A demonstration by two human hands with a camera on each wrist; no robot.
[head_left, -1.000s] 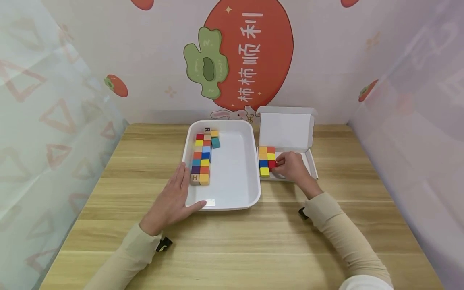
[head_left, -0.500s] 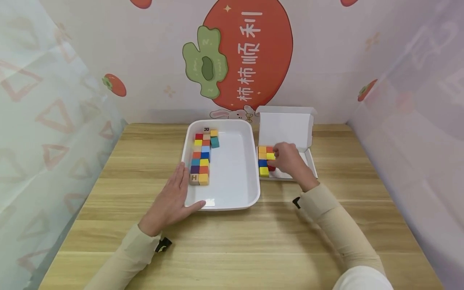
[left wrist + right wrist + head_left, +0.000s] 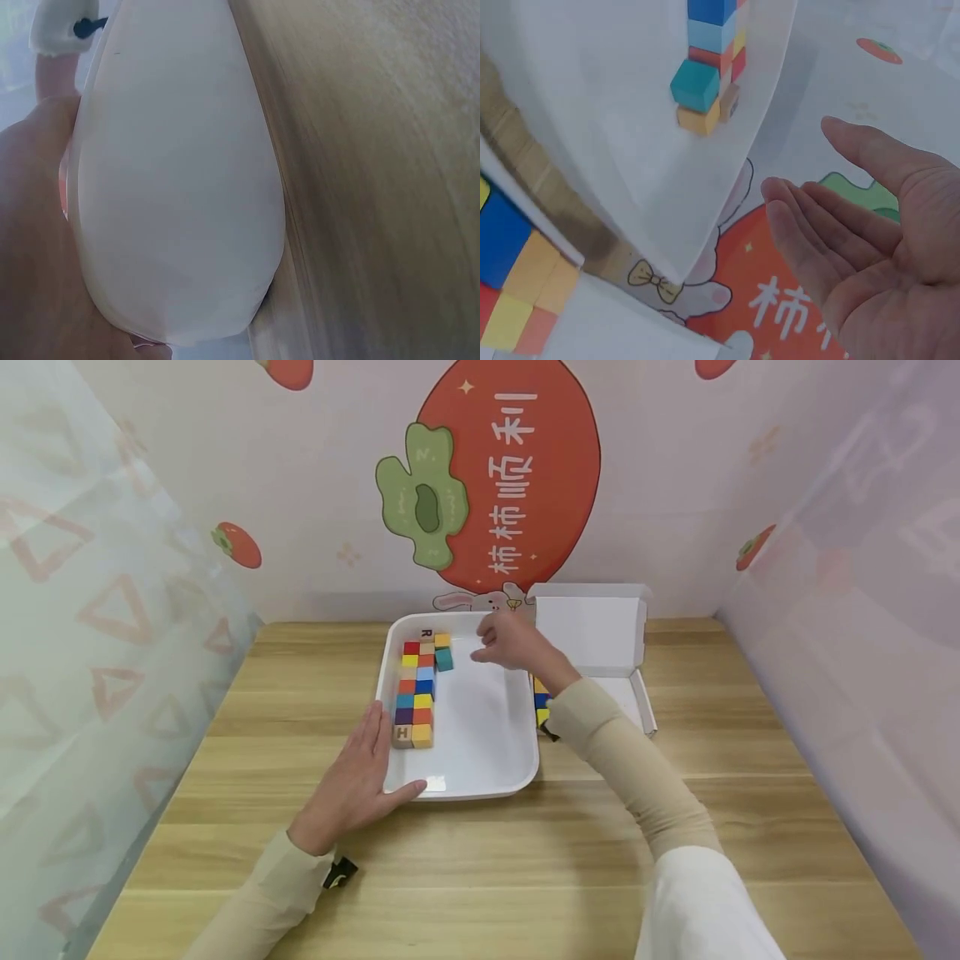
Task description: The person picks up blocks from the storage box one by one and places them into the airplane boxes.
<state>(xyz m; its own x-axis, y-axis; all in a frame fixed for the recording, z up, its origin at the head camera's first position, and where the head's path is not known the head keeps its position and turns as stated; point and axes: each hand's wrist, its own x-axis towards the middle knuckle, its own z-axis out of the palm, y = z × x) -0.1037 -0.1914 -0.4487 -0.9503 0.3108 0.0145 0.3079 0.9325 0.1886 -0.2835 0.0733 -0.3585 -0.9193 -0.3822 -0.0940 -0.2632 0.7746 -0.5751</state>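
Left hand (image 3: 351,781): wide, your fingers straight on the 8 o'clock rim of the tray (image 3: 483,747).
Right hand (image 3: 513,642): your thumb apart from loosely bent fingers, over the tray near 1 o'clock.
Block rows (image 3: 417,689): in the tray toward 9 o'clock; teal block (image 3: 444,660) near 11.
White carton (image 3: 585,635): at the tray's 3 o'clock, its blocks (image 3: 521,274) partly behind your sleeve (image 3: 622,760).

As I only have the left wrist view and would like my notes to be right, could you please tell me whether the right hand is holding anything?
Observer: No, the right wrist view shows the right hand holding nothing, its palm bare.
Operator: Thank you; what lies inside the white tray?
Observer: The head view shows coloured cubes lined up along its left side.
Operator: And would you kindly say what stands to the right of it?
Observer: A white box, its lid raised.
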